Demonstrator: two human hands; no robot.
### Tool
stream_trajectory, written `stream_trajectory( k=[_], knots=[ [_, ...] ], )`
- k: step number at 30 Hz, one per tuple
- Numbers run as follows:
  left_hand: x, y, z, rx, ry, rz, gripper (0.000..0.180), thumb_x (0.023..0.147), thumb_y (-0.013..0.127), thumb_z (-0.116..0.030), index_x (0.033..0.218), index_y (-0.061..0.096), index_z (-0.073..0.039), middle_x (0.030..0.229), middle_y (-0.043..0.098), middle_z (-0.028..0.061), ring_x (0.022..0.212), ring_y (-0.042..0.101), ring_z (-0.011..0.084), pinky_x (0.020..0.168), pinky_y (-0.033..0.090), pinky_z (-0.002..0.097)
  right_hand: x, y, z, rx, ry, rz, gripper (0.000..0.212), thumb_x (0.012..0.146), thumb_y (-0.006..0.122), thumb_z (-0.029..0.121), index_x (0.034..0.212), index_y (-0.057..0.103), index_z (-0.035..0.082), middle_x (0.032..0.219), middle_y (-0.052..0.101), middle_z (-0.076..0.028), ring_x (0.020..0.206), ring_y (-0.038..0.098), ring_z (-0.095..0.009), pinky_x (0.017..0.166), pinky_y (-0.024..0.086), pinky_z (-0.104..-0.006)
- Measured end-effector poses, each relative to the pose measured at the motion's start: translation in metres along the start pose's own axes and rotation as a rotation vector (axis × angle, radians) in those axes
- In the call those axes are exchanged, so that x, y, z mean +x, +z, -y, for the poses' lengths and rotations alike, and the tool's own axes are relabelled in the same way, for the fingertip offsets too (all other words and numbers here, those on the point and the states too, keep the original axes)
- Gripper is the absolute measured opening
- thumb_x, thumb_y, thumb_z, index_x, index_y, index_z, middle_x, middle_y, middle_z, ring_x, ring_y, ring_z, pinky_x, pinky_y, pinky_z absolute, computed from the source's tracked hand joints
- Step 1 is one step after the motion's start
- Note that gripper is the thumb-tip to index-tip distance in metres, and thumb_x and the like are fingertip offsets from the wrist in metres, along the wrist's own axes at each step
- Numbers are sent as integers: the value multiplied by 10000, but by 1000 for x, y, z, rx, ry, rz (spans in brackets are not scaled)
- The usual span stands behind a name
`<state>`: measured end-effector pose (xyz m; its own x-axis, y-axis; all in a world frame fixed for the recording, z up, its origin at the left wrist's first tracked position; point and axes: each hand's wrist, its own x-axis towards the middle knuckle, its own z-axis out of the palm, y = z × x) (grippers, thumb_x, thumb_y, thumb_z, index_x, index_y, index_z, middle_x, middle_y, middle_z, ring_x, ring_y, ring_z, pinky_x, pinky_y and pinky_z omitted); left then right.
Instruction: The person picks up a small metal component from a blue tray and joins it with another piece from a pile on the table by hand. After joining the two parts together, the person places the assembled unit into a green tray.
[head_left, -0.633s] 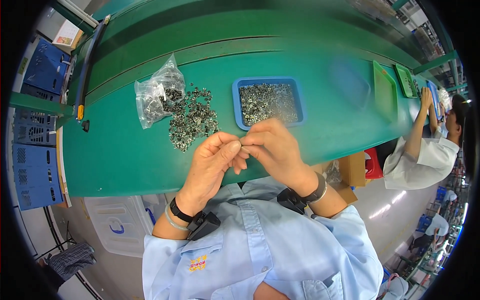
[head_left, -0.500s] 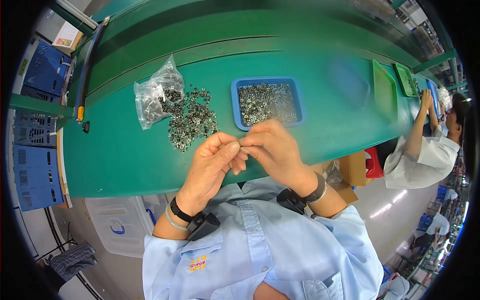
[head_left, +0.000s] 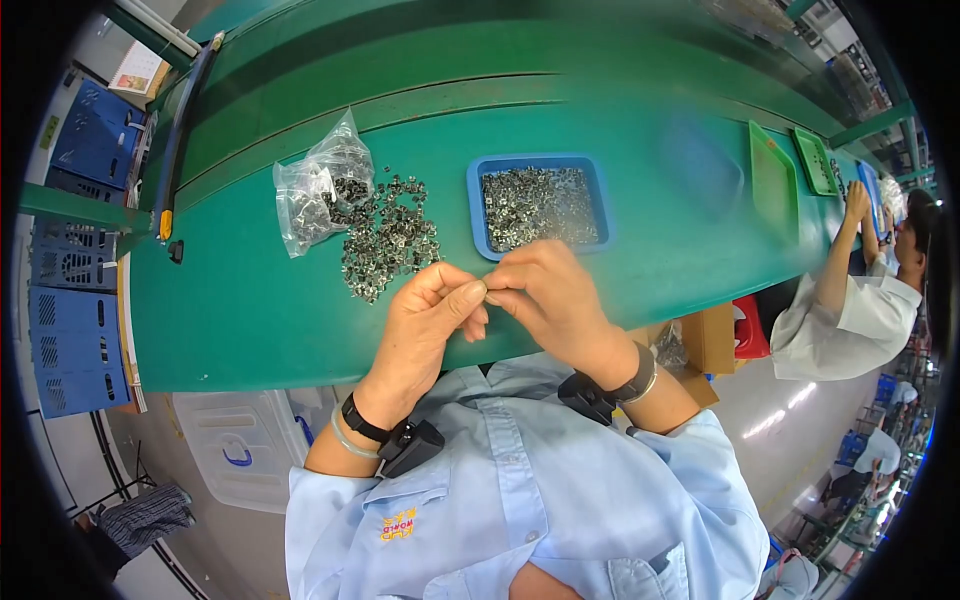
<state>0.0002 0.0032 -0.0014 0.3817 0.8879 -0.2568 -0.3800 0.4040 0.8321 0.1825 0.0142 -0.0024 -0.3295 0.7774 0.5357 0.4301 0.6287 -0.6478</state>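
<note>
My left hand (head_left: 428,318) and my right hand (head_left: 552,300) meet fingertip to fingertip above the near part of the green table (head_left: 250,330). Both are closed in a pinch, and whatever lies between the fingertips is too small and covered to make out. Just beyond my left hand spreads a loose pile of small black and silver metal parts (head_left: 390,240). Behind my right hand stands a blue tray (head_left: 604,205) holding many similar small parts (head_left: 525,205). A clear plastic bag (head_left: 305,200) with more of these parts lies at the pile's left side.
Green trays (head_left: 775,190) lie farther right, near a co-worker in a white top (head_left: 835,325). Blue crates (head_left: 75,340) stand at the far left. Below the table edge are a clear lidded bin (head_left: 235,440) and a cardboard box (head_left: 708,342).
The fingers of my left hand have curled in slightly. Both hands stay together in the same pinch; the whole view has shifted a little.
</note>
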Motion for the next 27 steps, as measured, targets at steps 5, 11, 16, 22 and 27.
stream_trajectory(
  k=[5,11,16,22,27],
  knots=[
    [-5,8,-15,-114,-3,-18,159,935,574,-208,931,546,-51,731,605,60,610,561,142,555,443,269,6,0,3,32,-46,-28,173,762,705,25,908,628,80,904,601,-55,864,582,-220,734,475,-329],
    [-5,2,-6,-360,-10,155,159,949,551,-196,942,541,-38,799,626,84,618,561,139,553,442,271,6,3,8,378,80,-58,160,762,704,11,893,628,62,889,611,-65,836,589,-225,743,478,-339],
    [-4,0,-3,-417,-2,190,153,937,572,-197,941,533,-49,807,631,89,600,551,143,536,432,281,8,5,7,340,44,-39,157,752,713,5,880,639,56,872,615,-71,812,599,-230,759,484,-347],
    [-5,1,-5,-407,-12,168,140,925,590,-181,938,533,-54,797,631,82,595,548,142,526,428,281,9,4,6,308,3,-30,148,746,721,11,868,650,54,844,625,-77,787,607,-237,768,490,-360],
    [-5,1,-5,-355,0,173,132,924,593,-171,929,534,-53,776,619,70,594,547,132,515,427,270,10,2,6,317,-9,-20,141,745,725,19,862,654,52,823,629,-81,780,608,-243,770,494,-373]
  ],
)
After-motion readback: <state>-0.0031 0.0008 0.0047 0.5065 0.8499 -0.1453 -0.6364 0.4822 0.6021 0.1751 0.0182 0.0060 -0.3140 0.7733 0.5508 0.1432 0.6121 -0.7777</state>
